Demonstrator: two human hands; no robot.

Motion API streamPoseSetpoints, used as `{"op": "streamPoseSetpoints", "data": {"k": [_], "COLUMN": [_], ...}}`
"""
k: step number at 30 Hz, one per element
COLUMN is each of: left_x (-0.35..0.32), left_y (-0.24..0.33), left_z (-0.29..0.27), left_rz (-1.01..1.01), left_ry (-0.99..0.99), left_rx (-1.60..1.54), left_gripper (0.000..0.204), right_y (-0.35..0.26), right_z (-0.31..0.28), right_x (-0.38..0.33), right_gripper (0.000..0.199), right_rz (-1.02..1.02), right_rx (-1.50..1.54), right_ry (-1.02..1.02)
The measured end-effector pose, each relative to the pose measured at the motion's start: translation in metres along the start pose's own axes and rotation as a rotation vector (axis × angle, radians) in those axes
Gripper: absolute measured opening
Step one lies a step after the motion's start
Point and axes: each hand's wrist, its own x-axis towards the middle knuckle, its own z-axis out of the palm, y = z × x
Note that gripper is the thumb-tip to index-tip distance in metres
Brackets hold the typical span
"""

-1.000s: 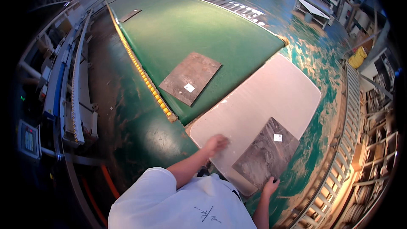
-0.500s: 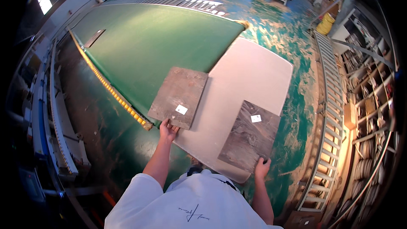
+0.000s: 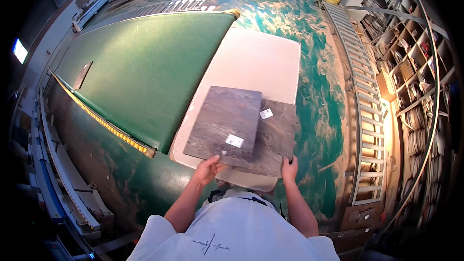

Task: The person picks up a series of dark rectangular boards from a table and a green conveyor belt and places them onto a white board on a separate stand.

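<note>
Where the left panel (image 3: 223, 122) overlaps the right panel (image 3: 277, 134): two brown rectangles, each bearing a white label (image 3: 234, 140).
Left hand (image 3: 209, 169) grasping the left panel's near edge, thumb on top; right hand (image 3: 289, 168) grasping the right panel at its near right corner. Both panels over the pale tabletop (image 3: 263, 58); whether the left one lies flat cannot be told. Green belt (image 3: 145, 67) beside the tabletop, left; roller track (image 3: 366, 108) well apart, right.
</note>
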Motion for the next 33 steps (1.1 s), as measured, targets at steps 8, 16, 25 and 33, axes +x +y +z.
{"op": "streamPoseSetpoints", "data": {"k": [8,16,25,33], "left_x": [0.01,0.034,0.124,0.132], "left_y": [-0.087,-0.079,-0.048,-0.07], "left_z": [0.068,0.051,0.046,0.042], "left_rz": [-0.384,-0.168,0.425,0.471], "left_ry": [-0.073,-0.203,0.191,0.4], "left_rx": [0.164,0.765,1.362,1.241], "left_gripper": [0.039,0.034,0.075,0.074], "right_y": [0.001,-0.02,-0.028,-0.025], "right_z": [-0.02,-0.033,-0.007,0.003], "right_x": [0.014,0.01,0.042,0.062], "right_gripper": [0.046,0.052,0.054,0.044], "right_rz": [0.308,0.008,-0.046,-0.064], "right_rx": [0.571,0.492,0.36,0.314], "right_ry": [-0.155,-0.215,-0.224,-0.266]}}
